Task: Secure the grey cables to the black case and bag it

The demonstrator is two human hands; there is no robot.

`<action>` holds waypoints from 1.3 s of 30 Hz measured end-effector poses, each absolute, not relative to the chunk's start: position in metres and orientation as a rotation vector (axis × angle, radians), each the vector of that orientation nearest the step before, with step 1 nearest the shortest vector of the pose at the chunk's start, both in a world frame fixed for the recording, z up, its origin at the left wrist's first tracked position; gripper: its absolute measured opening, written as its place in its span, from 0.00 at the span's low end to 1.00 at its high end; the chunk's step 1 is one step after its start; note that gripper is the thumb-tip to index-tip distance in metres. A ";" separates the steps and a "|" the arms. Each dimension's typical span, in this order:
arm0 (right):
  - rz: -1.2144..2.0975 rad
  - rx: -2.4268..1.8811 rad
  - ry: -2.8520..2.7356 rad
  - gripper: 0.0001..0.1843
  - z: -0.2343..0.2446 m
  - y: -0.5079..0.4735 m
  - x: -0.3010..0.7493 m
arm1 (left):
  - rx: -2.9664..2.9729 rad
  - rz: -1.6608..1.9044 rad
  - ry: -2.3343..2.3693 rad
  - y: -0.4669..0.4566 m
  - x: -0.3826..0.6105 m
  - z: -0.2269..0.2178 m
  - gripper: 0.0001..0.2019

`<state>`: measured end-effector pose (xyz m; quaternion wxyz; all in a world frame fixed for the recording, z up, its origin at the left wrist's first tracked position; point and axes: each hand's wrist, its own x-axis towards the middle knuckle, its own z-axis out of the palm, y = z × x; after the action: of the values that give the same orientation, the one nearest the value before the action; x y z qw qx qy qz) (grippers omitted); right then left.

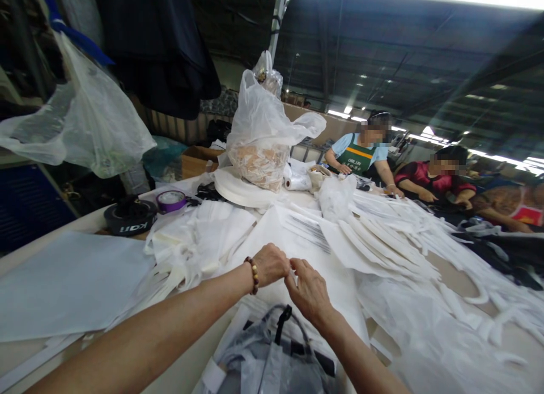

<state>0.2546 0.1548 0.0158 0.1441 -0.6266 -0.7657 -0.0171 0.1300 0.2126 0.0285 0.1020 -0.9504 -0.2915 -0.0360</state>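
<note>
My left hand (272, 265), with a beaded bracelet at the wrist, is closed with its fingertips pressed together. Against it comes my right hand (309, 287), its fingers bent and its thumb near the left fingertips. Whatever is pinched between them is too small or hidden to name. Below both hands, close to me, lies a grey bag (272, 354) with black straps, partly under clear plastic. White sheets (293, 229) with dark printed lines lie just beyond my hands.
A plastic-wrapped bundle (259, 161) stands on a white roll (238, 190). Purple tape (170, 200) and a black roll (131, 215) sit at left, near a pale sheet (72, 280). White strips (382, 241) cover the right side. Two co-workers (361, 156) work beyond, with another person's arm farther right.
</note>
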 end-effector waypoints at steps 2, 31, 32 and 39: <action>-0.048 -1.868 -2.204 0.09 0.012 0.157 0.257 | -2.801 -0.074 -0.894 0.211 0.129 0.031 0.05; 0.940 -1.393 -0.460 0.22 -0.047 0.067 0.364 | -1.809 -2.359 -2.909 0.193 0.048 -0.009 0.05; 0.937 -1.392 -0.461 0.23 -0.047 0.066 0.363 | -1.792 -2.404 -2.894 0.190 0.048 -0.012 0.06; 0.794 -1.636 -0.670 0.26 -0.048 0.044 0.348 | -2.130 -1.964 -2.772 0.165 0.046 -0.031 0.18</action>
<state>0.3482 0.0439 -0.0475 0.5663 -0.6958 -0.2849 0.3377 0.0462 0.1647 -0.0315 -0.4204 -0.4820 -0.6272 -0.4444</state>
